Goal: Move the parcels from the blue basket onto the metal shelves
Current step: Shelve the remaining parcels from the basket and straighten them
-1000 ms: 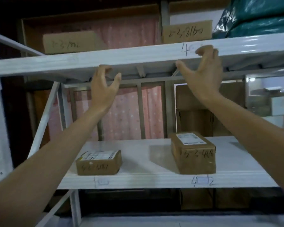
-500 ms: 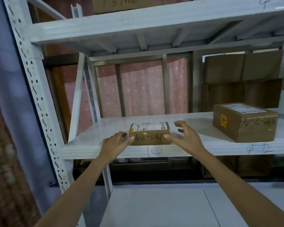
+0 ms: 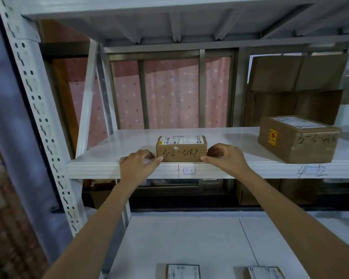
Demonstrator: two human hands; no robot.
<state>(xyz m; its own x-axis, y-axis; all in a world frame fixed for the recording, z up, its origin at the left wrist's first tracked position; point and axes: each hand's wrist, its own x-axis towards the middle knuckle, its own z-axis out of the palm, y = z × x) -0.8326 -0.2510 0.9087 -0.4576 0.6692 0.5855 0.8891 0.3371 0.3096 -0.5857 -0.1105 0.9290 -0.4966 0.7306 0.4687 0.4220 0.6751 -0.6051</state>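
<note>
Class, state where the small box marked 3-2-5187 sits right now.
In the head view, the small box sits at the front edge of the middle shelf, between the left hand and right hand, left of the bigger box.

The scene is dim and cool, with soft light coming from the front and above. The white shelf (image 3: 129,168) catches a mild sheen along its near edge. Pink daylight glows weakly through the far curtain (image 3: 171,93). The box (image 3: 181,151) casts only a faint shadow. The wide lens bends the left upright (image 3: 38,109) and smears the far left edge into blur; the centre stays fairly sharp.
</note>
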